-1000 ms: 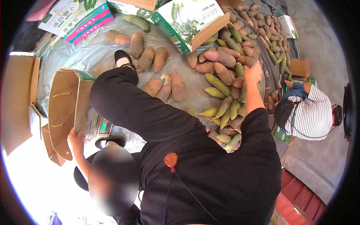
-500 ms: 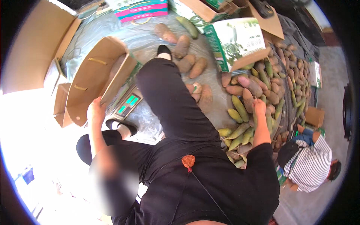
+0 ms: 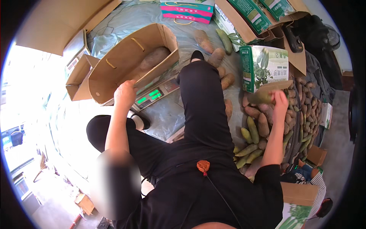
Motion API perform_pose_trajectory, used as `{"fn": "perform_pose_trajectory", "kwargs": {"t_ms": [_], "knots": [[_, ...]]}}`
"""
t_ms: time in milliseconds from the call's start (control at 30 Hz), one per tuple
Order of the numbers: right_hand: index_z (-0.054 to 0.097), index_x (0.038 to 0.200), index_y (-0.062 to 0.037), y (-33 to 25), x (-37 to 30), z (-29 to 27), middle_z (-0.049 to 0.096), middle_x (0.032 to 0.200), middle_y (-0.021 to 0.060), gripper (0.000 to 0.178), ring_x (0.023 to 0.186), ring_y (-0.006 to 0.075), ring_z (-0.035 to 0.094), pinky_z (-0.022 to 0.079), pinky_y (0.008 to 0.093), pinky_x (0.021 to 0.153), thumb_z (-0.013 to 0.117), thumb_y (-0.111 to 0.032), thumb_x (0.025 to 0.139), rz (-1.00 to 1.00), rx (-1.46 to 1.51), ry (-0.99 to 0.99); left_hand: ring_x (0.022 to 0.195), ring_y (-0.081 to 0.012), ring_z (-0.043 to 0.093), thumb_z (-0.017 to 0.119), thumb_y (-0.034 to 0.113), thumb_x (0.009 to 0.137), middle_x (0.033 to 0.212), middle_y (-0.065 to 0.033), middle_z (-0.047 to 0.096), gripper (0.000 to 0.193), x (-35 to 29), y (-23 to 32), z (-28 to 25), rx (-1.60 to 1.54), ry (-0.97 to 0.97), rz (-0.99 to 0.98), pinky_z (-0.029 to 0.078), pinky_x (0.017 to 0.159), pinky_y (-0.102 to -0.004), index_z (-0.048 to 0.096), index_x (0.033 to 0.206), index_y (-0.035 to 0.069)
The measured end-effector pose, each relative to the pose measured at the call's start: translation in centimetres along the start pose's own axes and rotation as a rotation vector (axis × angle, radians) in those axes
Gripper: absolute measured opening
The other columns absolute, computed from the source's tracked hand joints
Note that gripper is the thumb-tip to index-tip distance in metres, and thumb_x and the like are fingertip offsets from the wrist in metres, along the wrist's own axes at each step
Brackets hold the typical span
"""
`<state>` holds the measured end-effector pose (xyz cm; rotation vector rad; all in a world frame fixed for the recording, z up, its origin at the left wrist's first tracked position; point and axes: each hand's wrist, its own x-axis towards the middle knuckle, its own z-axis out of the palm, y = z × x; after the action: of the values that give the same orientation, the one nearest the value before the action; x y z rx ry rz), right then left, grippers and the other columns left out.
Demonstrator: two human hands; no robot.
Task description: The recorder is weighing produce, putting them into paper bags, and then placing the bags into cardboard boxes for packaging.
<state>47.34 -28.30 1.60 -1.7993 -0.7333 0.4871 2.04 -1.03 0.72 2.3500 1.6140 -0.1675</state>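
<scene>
My right hand [image 3: 280,100] grips a long greenish-brown radish [image 3: 260,96], smeared by motion, above a pile of radishes [image 3: 263,124] on the right. With my left hand [image 3: 126,94] I hold the near edge of an open cardboard carton [image 3: 118,82] with yellow cord handles. Inside that carton lies a large brownish radish [image 3: 154,58]. The carton rests at a scale [image 3: 150,97] with a lit green display; how much of the scale it covers is hidden.
Several radishes [image 3: 216,57] lie on the plastic sheet past my leg. A white and green printed carton [image 3: 265,66] stands beyond the pile. Pink and blue boxes [image 3: 187,11] sit at the back. At the lower right a person in a striped top [image 3: 321,192] is partly hidden by a carton.
My right hand has lifted a radish from the pile, moving up and away from me. My left hand stays on the carton's edge. The view has shifted left, and a carton now covers the other person.
</scene>
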Motion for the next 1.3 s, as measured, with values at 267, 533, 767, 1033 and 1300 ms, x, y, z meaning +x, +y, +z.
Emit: {"fn": "perform_pose_trajectory", "kwargs": {"t_ms": [267,533,767,1033,1300], "knots": [[0.060,0.087,0.0042,-18.7,6.8,13.3,0.058,0.079,0.0031,0.020,0.077,0.0096,0.052,0.039,0.0213,0.072,0.049,-0.011,0.092,-0.475,0.290,-0.359,0.092,-0.0337,0.060,0.058,0.009,0.078,0.093,-0.0158,0.063,0.018,0.0,-0.8,-0.1,0.028,-0.005,0.006,0.048,0.077,-0.0437,0.061,0.095,0.007],[0.064,0.088,0.0003,-24.3,4.8,30.0,0.064,0.079,0.0051,0.024,0.071,0.0122,0.058,0.046,0.0260,0.067,0.052,-0.020,0.089,-0.700,0.296,-0.698,0.092,-0.0335,0.061,0.051,0.005,0.078,0.095,-0.0162,0.064,0.027,-0.2,-1.3,0.4,0.057,0.031,0.049,0.049,0.079,-0.0433,0.063,0.102,0.009],[0.067,0.084,-0.0085,-19.6,0.9,38.8,0.066,0.084,0.0110,0.017,0.083,0.0295,0.062,0.048,0.0401,0.075,0.055,-0.018,0.077,-0.567,-0.263,-0.882,0.090,-0.0351,0.060,0.058,0.014,0.078,0.094,-0.0198,0.063,0.029,1.0,-0.8,0.5,0.036,0.002,0.082,0.048,0.077,-0.0449,0.062,0.106,0.007],[0.066,0.096,-0.0028,-17.4,7.2,27.1,0.066,0.092,0.0090,0.026,0.085,0.0181,0.062,0.047,0.0286,0.075,0.062,-0.022,0.078,-0.594,-0.104,-0.808,0.095,-0.0372,0.057,0.061,0.012,0.075,0.097,-0.0226,0.061,0.032,0.6,-1.7,0.3,0.026,0.009,0.123,0.046,0.081,-0.0444,0.060,0.105,0.002],[0.058,0.112,-0.0042,-3.0,7.3,11.0,0.063,0.098,0.0028,0.032,0.087,0.0111,0.058,0.045,0.0252,0.075,0.058,-0.023,0.086,0.057,-0.051,-0.461,0.092,-0.0384,0.057,0.059,0.010,0.075,0.092,-0.0224,0.061,0.025,0.4,0.3,-0.3,-0.085,-0.046,0.120,0.045,0.078,-0.0452,0.060,0.099,0.002]]}}
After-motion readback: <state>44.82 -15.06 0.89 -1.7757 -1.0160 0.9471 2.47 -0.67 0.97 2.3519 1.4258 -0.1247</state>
